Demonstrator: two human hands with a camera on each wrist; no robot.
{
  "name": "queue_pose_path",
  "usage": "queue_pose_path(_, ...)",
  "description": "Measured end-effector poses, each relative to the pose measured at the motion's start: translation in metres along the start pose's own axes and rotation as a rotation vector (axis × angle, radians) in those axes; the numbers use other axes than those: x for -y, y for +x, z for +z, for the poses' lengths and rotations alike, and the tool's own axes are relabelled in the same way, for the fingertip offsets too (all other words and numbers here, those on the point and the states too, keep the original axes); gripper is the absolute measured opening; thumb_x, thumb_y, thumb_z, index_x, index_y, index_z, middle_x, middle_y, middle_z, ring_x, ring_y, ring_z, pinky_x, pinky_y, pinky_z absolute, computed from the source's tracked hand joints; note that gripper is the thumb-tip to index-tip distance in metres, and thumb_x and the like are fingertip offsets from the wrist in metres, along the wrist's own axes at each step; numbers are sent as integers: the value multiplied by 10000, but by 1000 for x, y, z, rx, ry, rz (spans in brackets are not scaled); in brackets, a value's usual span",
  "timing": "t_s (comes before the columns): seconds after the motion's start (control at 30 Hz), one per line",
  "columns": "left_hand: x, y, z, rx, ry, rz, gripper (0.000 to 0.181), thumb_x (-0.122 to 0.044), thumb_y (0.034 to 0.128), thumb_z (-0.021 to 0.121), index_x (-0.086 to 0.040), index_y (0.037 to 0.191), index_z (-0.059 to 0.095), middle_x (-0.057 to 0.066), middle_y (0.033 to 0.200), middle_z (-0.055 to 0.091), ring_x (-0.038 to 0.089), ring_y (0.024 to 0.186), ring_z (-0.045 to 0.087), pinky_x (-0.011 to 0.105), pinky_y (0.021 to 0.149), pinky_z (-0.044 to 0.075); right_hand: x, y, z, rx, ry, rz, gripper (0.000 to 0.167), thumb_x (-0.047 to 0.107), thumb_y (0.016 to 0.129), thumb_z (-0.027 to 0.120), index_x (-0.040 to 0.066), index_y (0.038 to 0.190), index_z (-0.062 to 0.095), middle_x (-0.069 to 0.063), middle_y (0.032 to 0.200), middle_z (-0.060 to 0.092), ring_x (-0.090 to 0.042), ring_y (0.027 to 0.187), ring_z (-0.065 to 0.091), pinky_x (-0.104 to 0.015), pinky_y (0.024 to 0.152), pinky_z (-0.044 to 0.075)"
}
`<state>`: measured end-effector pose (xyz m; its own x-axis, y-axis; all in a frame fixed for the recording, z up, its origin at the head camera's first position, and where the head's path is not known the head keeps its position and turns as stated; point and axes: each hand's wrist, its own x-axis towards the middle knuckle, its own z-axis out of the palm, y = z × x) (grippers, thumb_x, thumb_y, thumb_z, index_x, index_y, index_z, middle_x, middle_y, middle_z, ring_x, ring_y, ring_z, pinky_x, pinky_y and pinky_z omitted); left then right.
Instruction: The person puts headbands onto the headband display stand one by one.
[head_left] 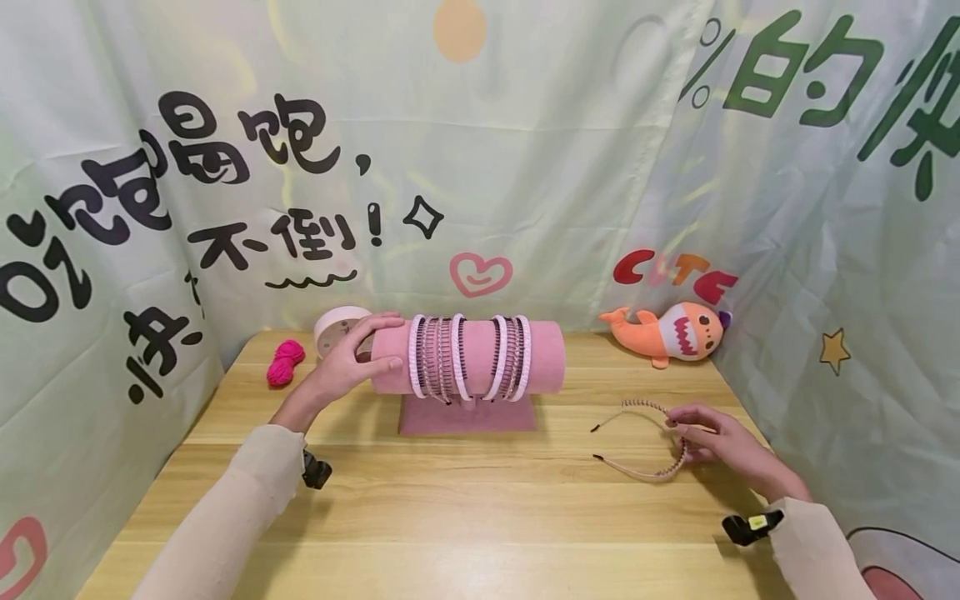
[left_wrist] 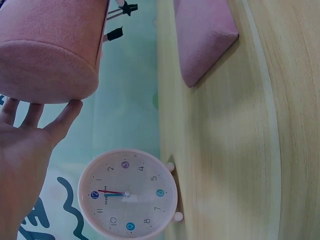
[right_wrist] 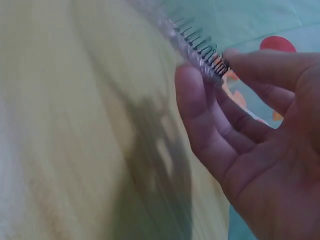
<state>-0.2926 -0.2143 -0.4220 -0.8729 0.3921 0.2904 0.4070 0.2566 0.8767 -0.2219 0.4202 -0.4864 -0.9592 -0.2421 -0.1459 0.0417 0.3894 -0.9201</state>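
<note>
A pink velvet headband stand (head_left: 478, 354) has a horizontal roll on a flat pink base (head_left: 468, 421). Several headbands (head_left: 514, 358), white and beaded, sit around the roll in two groups. My left hand (head_left: 345, 362) holds the roll's left end, fingers over the top and thumb at the front; in the left wrist view those fingers (left_wrist: 62, 120) touch the rim of the end face. To the right, my right hand (head_left: 720, 442) pinches one thin headband (head_left: 663, 475) at its curve, its two tips pointing left. Up close, that headband (right_wrist: 200, 57) shows a row of small dark teeth.
A round clock (left_wrist: 127, 205) stands behind my left hand, beside a bundle of bright pink yarn (head_left: 285, 362). An orange shark plush (head_left: 678, 333) lies at the back right. Printed cloth (head_left: 540, 183) walls the wooden table (head_left: 450, 517) at the back and sides.
</note>
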Motion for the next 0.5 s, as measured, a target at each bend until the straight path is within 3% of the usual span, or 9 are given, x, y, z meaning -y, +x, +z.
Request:
queue_pose_path(0.13, 0, 0, 0, 0, -1, 0, 624, -94, 988, 777, -128, 1564, 539, 159, 1751, 337, 419, 1584, 371, 688, 1226, 394, 6, -2, 0, 3, 50, -15, 357, 211, 1143, 589, 27, 1448, 594, 54, 1254, 692, -109, 1014, 690, -331, 842, 667)
queue_pose_path(0.3, 0, 0, 0, -6, 5, 3, 625, -92, 983, 778, -125, 1561, 543, 162, 1745, 347, 419, 1593, 356, 703, 1230, 379, 13, -1, 3, -18, 102, -40, 336, 207, 1146, 580, 90, 1460, 608, 199, 1298, 682, -44, 1156, 659, -273, 873, 646)
queue_pose_path(0.5, 0, 0, 0, -6, 15, 3, 625, -96, 986, 777, -127, 1564, 541, 157, 1750, 344, 418, 1611, 329, 705, 1240, 370, 20, 1, 10, -14, 217, -101, 319, 152, 1152, 551, 114, 1457, 634, 169, 1332, 693, -65, 1098, 668, -226, 885, 620)
